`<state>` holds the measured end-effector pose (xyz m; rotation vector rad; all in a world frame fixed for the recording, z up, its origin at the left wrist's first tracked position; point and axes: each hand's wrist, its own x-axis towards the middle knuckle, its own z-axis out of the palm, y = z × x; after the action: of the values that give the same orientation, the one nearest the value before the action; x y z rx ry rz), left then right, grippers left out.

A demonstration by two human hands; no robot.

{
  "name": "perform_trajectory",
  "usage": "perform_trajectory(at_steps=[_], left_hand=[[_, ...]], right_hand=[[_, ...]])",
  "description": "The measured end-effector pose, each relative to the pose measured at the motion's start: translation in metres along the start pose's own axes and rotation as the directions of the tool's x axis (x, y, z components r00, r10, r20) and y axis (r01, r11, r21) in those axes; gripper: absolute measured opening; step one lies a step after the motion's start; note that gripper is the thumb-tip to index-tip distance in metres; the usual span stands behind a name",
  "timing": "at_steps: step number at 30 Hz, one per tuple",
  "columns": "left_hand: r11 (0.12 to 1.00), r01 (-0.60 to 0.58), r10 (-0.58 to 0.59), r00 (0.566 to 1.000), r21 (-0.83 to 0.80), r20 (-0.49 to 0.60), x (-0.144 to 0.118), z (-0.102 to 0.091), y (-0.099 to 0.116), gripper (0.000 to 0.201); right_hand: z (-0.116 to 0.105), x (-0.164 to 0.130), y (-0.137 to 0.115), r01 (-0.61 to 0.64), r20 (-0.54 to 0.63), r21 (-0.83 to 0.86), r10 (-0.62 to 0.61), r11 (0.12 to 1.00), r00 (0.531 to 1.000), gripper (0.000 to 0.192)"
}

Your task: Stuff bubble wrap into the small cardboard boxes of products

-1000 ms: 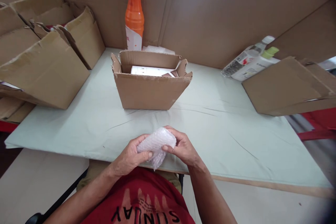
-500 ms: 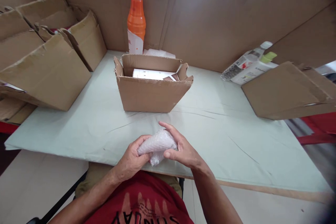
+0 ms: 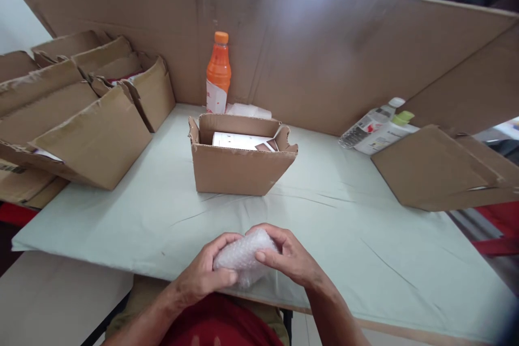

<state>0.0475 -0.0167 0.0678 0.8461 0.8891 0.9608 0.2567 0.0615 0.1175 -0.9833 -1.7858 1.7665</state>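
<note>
At lower centre of the frame, over the bench [image 3: 324,243], your left hand [image 3: 205,270] and right hand [image 3: 290,257] grasp the bubble-wrap roll [image 3: 243,257], fingers curled around opposite ends. It should feel light and squashy; any contents are hidden, possibly fragile, so cradle both ends gently.
</note>
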Motion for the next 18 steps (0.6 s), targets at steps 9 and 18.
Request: perform_trajectory(at_steps=[9, 18], left_hand=[[0.964, 0.105, -0.090, 0.993, -0.245, 0.072, 0.001, 0.000, -0.002, 0.072], [0.988, 0.072, -0.063, 0.995, 0.136, -0.071, 0.008, -0.007, -0.014, 0.073]], right_hand=[[-0.001, -0.001, -0.002, -0.010, 0.093, 0.001, 0.010, 1.000, 0.996, 0.049], [0.000, -0.001, 0.008, -0.066, -0.010, -0.061, 0.065, 0.996, 0.998, 0.059]])
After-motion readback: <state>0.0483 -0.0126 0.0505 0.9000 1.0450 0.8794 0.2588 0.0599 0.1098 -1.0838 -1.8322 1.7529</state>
